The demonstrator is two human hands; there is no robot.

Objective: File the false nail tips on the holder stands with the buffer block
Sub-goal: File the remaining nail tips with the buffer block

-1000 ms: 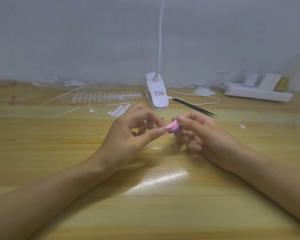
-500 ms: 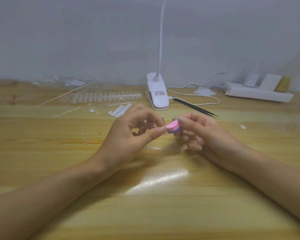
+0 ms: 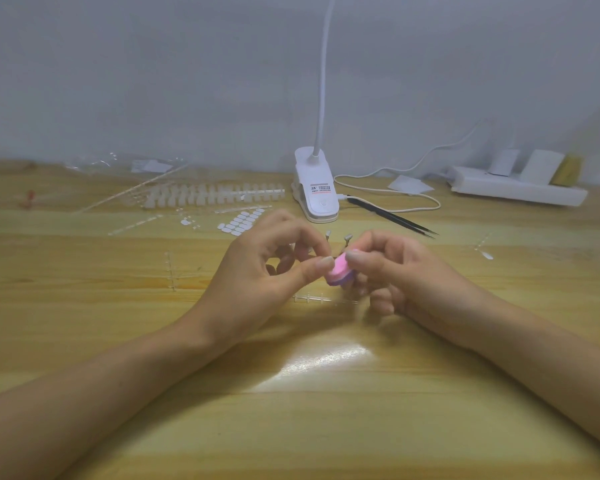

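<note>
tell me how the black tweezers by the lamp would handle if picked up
The black tweezers look long and thin, so probably light and fairly stiff. They lie flat on the glossy table, so a push would likely slide them, not roll them. The ends taper to fine points, so grip mid-body.

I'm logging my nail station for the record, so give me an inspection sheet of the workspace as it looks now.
Surface: wooden table, glare patch near the front.
Job's things: pink-and-purple buffer block; two nail tips on holder stands behind it.
Clutter: nail tip strip, adhesive tab sheet, black tweezers, clear sprues.
Hands: right hand grips the buffer block; left hand pinches beside it, contents hidden.
Cables: white cable loops beside the clip lamp.
Surroundings: grey wall, power strip.
</note>
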